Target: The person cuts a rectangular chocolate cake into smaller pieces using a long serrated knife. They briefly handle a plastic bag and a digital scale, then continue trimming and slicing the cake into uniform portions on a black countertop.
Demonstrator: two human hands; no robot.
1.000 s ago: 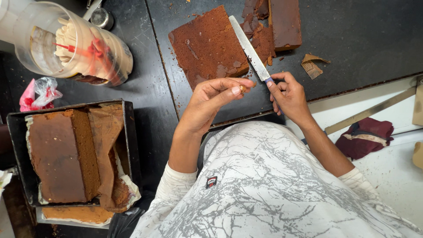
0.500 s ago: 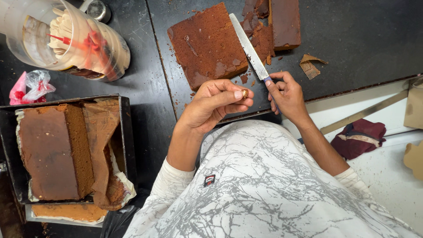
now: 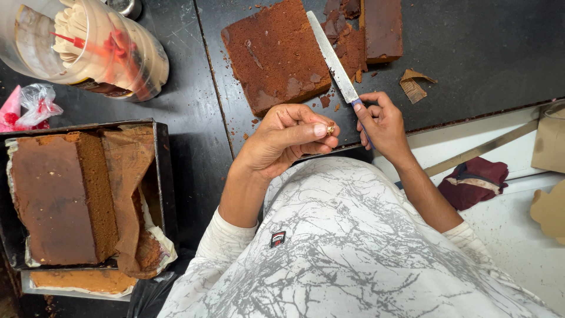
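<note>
right hand (image 3: 384, 122) closed round the handle of a long steel-bladed knife (image 3: 333, 57), blade lying just beyond the knuckles | left hand (image 3: 286, 138) curled, pinching a small pale crumb (image 3: 330, 129) at thumb and forefinger | flat square brown cake slab (image 3: 274, 54) just ahead of left hand, beside blade | black worktop (image 3: 471, 47) under both

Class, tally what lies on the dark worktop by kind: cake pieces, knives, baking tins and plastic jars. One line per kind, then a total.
Cake pieces: 3 (square slab, narrow block, block in the tin)
Knives: 1, held by the right hand
Baking tins: 1
Plastic jars: 1
Total: 6
</note>
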